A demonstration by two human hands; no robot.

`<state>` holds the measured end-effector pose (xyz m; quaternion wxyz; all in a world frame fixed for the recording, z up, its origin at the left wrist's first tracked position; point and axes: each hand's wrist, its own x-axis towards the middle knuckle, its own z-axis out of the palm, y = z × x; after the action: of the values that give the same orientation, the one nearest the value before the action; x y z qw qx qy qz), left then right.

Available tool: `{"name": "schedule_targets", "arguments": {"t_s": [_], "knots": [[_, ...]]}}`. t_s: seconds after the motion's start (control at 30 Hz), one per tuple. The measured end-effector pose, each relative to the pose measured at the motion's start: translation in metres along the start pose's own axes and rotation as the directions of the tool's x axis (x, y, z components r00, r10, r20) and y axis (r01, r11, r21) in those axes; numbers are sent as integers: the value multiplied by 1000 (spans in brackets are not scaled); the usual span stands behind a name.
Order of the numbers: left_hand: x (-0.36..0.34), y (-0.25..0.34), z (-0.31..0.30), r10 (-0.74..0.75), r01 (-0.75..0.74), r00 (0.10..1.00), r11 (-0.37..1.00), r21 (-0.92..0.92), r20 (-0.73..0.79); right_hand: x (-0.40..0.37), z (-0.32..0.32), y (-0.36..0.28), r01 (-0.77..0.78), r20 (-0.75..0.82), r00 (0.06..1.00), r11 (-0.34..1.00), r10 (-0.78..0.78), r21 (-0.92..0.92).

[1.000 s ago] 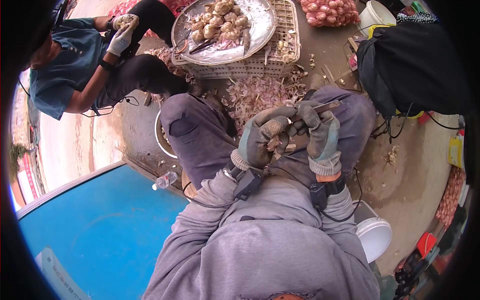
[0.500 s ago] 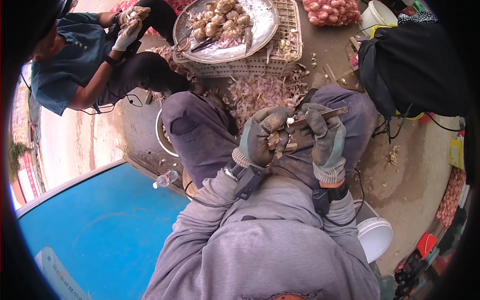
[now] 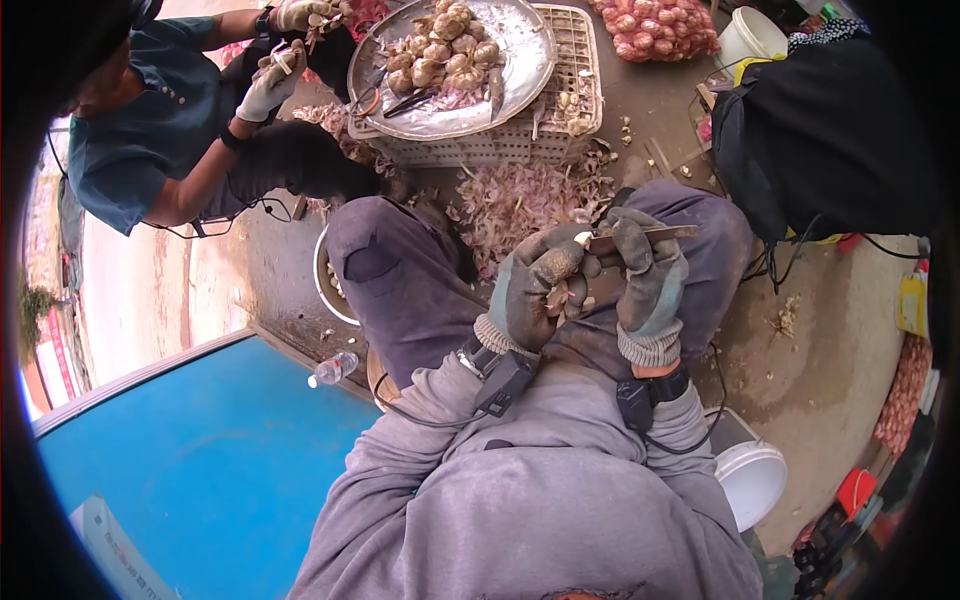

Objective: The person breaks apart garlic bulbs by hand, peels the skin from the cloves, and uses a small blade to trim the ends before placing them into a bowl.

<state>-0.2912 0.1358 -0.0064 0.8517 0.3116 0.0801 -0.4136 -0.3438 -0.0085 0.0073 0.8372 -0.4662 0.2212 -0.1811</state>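
Above my lap, my left hand [image 3: 535, 285], in a grey-and-blue work glove, is closed around garlic. A pale garlic clove [image 3: 584, 239] shows at its thumb and fingertip, and pinkish garlic pieces [image 3: 557, 299] peek out from the curled lower fingers. My right hand [image 3: 650, 280], gloved alike, grips a small knife [image 3: 668, 233]. One end of the knife sticks out to the right past the fingers; its other end lies right by the clove. Both hands are close together, fingertips nearly meeting.
A round metal tray [image 3: 525, 75] of garlic bulbs [image 3: 440, 50] rests on a plastic crate [image 3: 575, 60]. Garlic skins [image 3: 530, 205] cover the floor before me. Another person [image 3: 150, 130] works at left. A blue board [image 3: 200, 440], water bottle [image 3: 333, 370] and white bucket [image 3: 750, 480] stand nearby.
The knife has turned to lie more level, with the clove still by its end. My hands have barely shifted. The other person's hands have moved apart.
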Motion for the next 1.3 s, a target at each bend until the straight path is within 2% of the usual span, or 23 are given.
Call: {"name": "schedule_targets", "arguments": {"t_s": [0.03,0.07,0.13,0.2,0.23,0.3,0.33,0.4,0.43,0.53,0.6,0.63,0.7,0.73,0.8,0.83,0.87,0.93,1.07,1.13,1.17,1.23,1.3], "knots": [[-1,0,3,10,-8,1000,996,88,-23,2,-2,2,5,-4,1000,1000,-5,2],[-1,-1,4,8,-6,1000,996,91,-19,4,-4,6,-26,12,1000,998,26,55],[-1,-2,8,64,-44,990,988,151,-129,5,-4,6,-58,27,998,992,55,109],[-1,-2,13,82,-52,983,983,177,-167,5,0,5,13,52,999,980,-3,-196],[-1,-2,14,104,-62,973,978,199,-207,5,-2,6,13,51,999,981,-3,-196],[-2,-1,10,95,-51,977,973,226,-190,7,-9,10,12,147,989,1000,-15,23],[-1,-1,8,85,-40,981,967,253,-171,7,-10,10,9,146,989,1000,-13,25],[1,-4,0,73,-43,987,978,203,-142,4,-13,10,49,104,994,974,-27,-220],[1,-5,-1,62,-45,992,988,149,-111,4,-16,12,49,98,995,975,-28,-219],[0,-5,-1,66,-50,994,983,174,-88,5,-27,16,22,75,997,980,-7,-200],[1,-7,-3,54,-36,993,985,169,-104,4,-30,8,-27,109,992,953,62,-301],[2,-7,-4,46,-26,991,986,162,-122,4,-35,9,-28,107,992,954,63,-299],[3,-3,-5,50,-34,995,986,161,-91,4,-46,14,-208,86,971,964,224,-165],[4,-1,-5,59,-49,996,987,156,-60,3,-50,12,-208,86,971,964,224,-163],[3,-1,-2,49,-35,996,982,184,-76,2,-54,8,-248,140,960,968,241,34],[2,-1,-1,39,-19,995,977,213,-90,2,-52,6,-233,60,970,972,234,-21],[1,-2,0,36,-16,995,976,216,-91,0,-45,0,-233,58,971,972,234,-17],[1,-4,3,11,16,995,966,257,-104,-5,-28,-12,-57,24,998,962,66,-266],[0,-3,8,-18,40,997,946,322,-72,-4,-22,-7,-65,-9,998,988,64,-143],[-1,-5,7,-23,51,996,941,334,-87,-5,-21,-5,42,19,999,951,-38,-307],[-1,-5,5,-23,52,996,942,333,-89,-6,-21,-4,40,19,999,951,-36,-307],[1,-5,2,-24,55,997,909,414,-80,-7,-22,-2,1,-8,1000,982,-3,-188],[2,-7,-1,-12,32,999,912,408,-53,-8,-19,-9,-51,-10,999,975,50,-215]]}}
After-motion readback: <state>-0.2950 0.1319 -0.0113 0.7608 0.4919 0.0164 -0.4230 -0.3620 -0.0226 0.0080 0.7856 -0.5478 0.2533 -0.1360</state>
